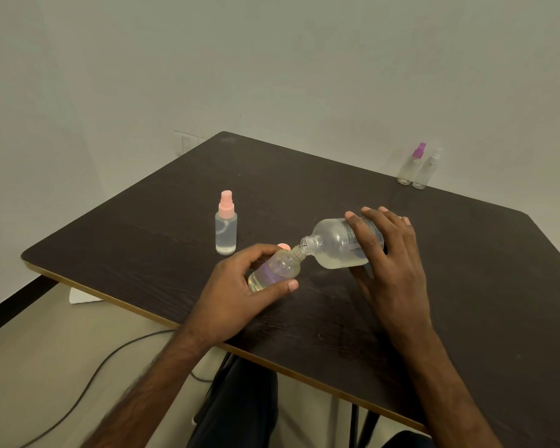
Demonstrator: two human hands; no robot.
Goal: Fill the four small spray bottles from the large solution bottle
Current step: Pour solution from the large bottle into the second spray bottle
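Observation:
My right hand [388, 253] grips the large clear solution bottle [333, 244], tipped to the left with its open neck against the mouth of a small uncapped spray bottle [277, 270]. My left hand [236, 286] holds that small bottle tilted just above the dark table [466, 286]; pale liquid lies in its lower part. A pink object [283, 246], partly hidden, shows behind my left fingers. A pink-capped spray bottle [226, 223] stands upright to the left, holding clear liquid. At the far right edge stand a purple-capped bottle [409, 164] and a white-capped bottle [427, 169].
The table's front edge runs diagonally from left to lower right. A dark cable [88, 383] trails over the floor below it, and a white object [81, 297] lies on the floor under the left corner. My dark-clothed legs [236, 409] are under the table.

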